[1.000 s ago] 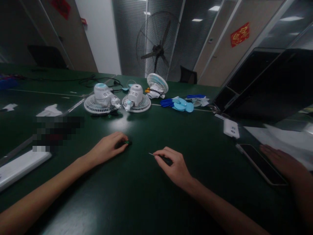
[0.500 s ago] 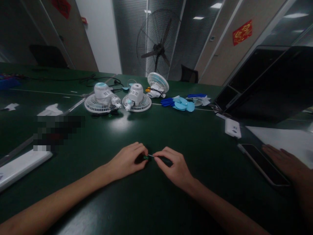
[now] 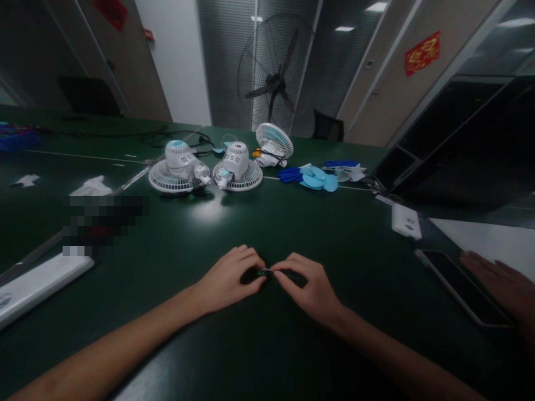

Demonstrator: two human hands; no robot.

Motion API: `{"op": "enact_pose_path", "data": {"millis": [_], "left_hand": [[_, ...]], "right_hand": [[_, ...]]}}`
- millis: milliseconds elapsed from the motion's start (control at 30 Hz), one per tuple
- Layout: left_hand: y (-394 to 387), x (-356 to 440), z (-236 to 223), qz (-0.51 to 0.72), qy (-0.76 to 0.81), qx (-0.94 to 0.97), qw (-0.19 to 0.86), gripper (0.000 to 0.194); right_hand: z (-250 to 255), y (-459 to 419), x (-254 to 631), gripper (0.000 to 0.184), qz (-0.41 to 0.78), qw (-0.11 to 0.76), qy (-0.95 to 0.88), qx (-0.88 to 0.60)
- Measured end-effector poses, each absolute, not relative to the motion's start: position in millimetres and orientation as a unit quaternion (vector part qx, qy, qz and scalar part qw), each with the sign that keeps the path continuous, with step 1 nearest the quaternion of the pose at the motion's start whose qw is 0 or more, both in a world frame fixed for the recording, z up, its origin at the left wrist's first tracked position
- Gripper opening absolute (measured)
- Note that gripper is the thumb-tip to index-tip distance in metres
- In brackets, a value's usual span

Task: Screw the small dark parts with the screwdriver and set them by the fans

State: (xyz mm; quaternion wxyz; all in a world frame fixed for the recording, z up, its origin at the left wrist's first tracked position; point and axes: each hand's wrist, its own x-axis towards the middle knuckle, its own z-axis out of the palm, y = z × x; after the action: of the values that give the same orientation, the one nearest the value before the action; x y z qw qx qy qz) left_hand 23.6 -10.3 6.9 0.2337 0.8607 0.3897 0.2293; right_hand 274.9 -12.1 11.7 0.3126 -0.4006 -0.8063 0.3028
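Observation:
Low over the green table, my left hand (image 3: 232,281) pinches a small green part (image 3: 261,273) between thumb and fingertips. Its exact kind is too small and dark to make out. My right hand (image 3: 313,287) grips a screwdriver (image 3: 296,277) with a dark handle, thumb and index finger closed near the base of its thin metal shaft. The shaft points left, and its tip meets the green part or lies right beside it; contact cannot be told. The fingertips of both hands are a short distance apart.
Beyond my hands stand three white fan heads (image 3: 179,167), with light-blue fan blades (image 3: 320,179) and blue gloves (image 3: 290,175) to their right. A phone (image 3: 463,287) lies at right beside another person's hand (image 3: 497,281). A long white box (image 3: 45,281) is at left.
Both hands have shifted slightly right in the picture, and the gap between their fingertips has narrowed a little. The view itself has also drifted slightly. Both grips are kept.

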Motion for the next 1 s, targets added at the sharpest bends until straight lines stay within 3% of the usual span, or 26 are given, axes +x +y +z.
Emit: {"op": "enact_pose_path", "data": {"millis": [500, 733, 1000], "left_hand": [[-10, 20, -4, 0.254, 0.377, 0.862, 0.226, 0.021], [-13, 17, -8, 0.228, 0.364, 0.886, 0.174, 0.026], [-14, 21, -2, 0.245, 0.375, 0.870, 0.205, 0.025]], "right_hand": [[13, -22, 279, 0.018, 0.263, 0.306, -0.821, -0.403], [10, -24, 281, 0.017, 0.247, 0.306, -0.826, -0.404], [9, -24, 282, 0.017, 0.242, 0.303, -0.825, -0.411]]}}
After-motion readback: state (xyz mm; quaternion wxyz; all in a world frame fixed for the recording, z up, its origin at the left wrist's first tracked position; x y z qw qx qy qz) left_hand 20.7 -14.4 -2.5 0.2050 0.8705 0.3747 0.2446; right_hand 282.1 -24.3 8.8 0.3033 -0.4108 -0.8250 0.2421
